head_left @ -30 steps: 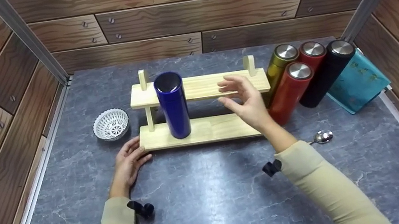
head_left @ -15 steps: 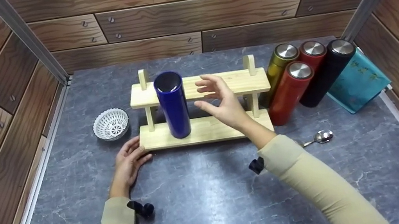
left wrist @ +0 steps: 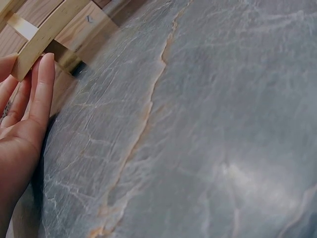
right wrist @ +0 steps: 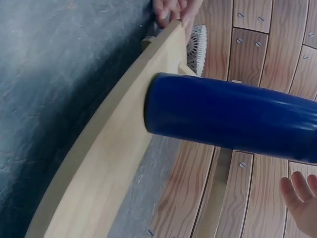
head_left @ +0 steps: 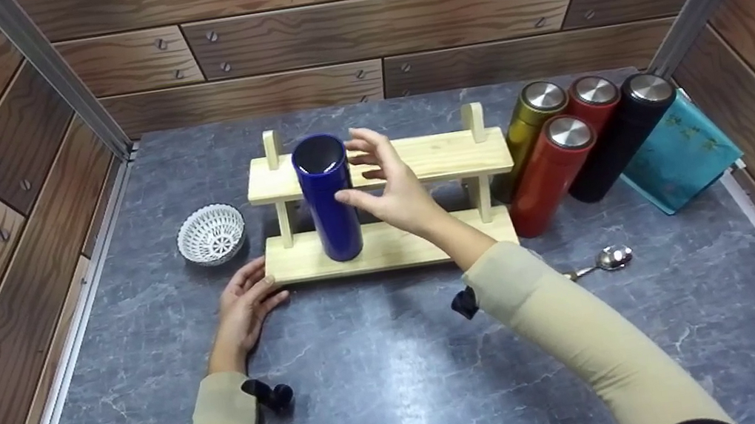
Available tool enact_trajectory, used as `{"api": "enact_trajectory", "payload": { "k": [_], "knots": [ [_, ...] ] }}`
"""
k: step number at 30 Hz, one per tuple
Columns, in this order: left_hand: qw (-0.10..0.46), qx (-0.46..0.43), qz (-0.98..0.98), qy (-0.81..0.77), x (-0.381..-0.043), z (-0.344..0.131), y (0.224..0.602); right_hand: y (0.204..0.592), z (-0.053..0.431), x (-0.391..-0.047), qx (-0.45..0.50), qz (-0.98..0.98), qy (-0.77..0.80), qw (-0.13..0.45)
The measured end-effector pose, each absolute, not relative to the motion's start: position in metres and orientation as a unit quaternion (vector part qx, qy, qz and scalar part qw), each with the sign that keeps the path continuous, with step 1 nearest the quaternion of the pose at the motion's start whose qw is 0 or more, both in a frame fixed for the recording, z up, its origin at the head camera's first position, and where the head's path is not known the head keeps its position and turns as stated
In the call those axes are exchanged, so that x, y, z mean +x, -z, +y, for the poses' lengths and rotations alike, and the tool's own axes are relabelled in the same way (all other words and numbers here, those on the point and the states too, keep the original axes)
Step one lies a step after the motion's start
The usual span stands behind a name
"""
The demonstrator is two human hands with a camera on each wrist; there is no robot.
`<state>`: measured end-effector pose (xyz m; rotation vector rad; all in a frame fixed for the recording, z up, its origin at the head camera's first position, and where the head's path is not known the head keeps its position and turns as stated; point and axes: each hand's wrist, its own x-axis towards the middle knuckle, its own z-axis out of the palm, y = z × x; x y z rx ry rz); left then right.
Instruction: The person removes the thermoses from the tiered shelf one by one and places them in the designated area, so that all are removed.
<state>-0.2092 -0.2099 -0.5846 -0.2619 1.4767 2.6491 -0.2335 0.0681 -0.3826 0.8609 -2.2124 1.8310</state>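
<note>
A dark blue thermos bottle (head_left: 336, 218) stands upright on the lower board of a two-tier wooden shelf (head_left: 430, 240). In the right wrist view the bottle (right wrist: 228, 113) juts from the board. My right hand (head_left: 393, 191) is just right of the bottle's upper part, fingers apart and loosely bent, thumb toward its front. A gap shows between the right hand (right wrist: 303, 202) and the bottle in the right wrist view. At the shelf's front left corner, my left hand (head_left: 247, 306) pinches the lower board. The left wrist view has the thumb and fingers on opposite sides of the board (left wrist: 42, 42).
Red, olive and black thermos bottles stand close to the shelf's right end, a red bottle (head_left: 551, 175) in front. Behind them lies a turquoise packet (head_left: 683, 155). A spoon (head_left: 613, 257) rests on the grey table (head_left: 372, 377). Left of the shelf sits a white openwork basket (head_left: 207, 211).
My right hand has moved left across the front of the shelf, from its right part to beside the blue thermos bottle. The left hand and the bottle have stayed in place.
</note>
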Motion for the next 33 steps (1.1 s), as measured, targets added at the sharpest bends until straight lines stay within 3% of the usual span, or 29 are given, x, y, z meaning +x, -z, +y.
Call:
{"api": "enact_trajectory", "payload": {
  "k": [20, 33],
  "knots": [
    [0.043, -0.075, 0.489, -0.868, -0.209, -0.209, 0.584, 0.38, 0.048, -0.24, 0.26, -0.742, -0.618, 0.023],
    [0.046, -0.087, 0.488, -0.867, -0.21, -0.208, 0.584, 0.409, 0.055, -0.26, 0.25, -0.73, -0.634, 0.054]
  ]
}}
